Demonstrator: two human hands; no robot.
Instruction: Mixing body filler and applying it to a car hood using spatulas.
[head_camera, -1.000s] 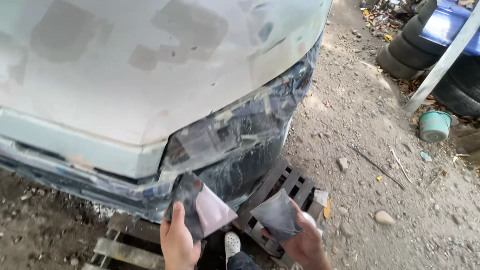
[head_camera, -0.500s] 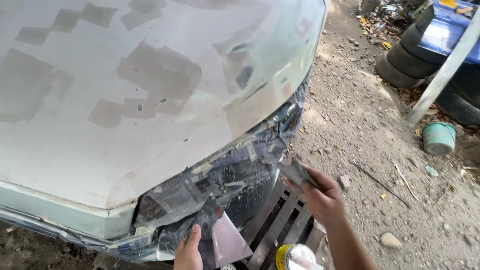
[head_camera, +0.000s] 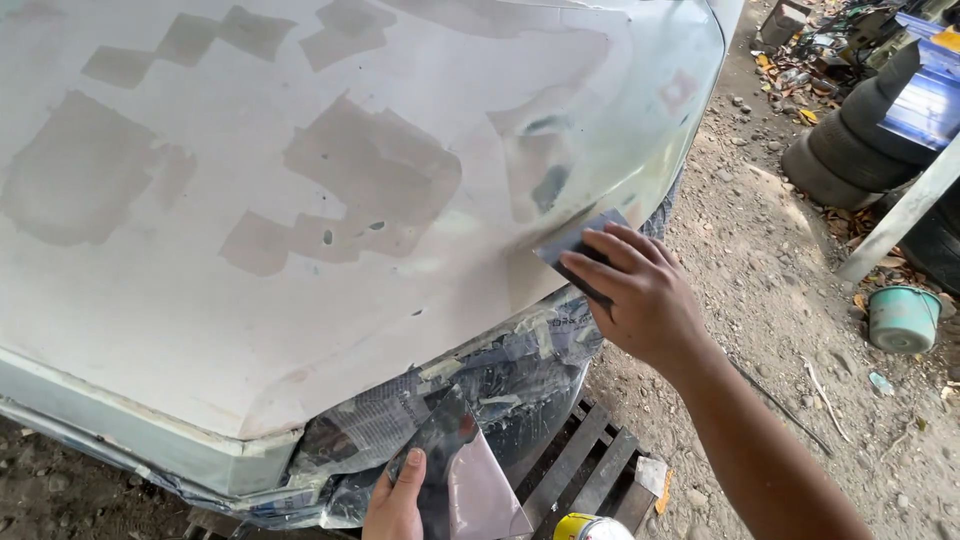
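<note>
Sandpaper (head_camera: 580, 245) | under right hand (head_camera: 640, 295), on hood (head_camera: 300, 200) | left hand (head_camera: 398, 500) grips sheet (head_camera: 470, 480)

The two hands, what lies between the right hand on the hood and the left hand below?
In the head view, between right hand and left hand lies the crumpled newspaper masking taped over the car's front.

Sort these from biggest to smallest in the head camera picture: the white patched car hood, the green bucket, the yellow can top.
1. White patched car hood, by far the largest.
2. Green bucket.
3. Yellow can top; it is cut off by the frame edge and nearer, so unsure.
</note>
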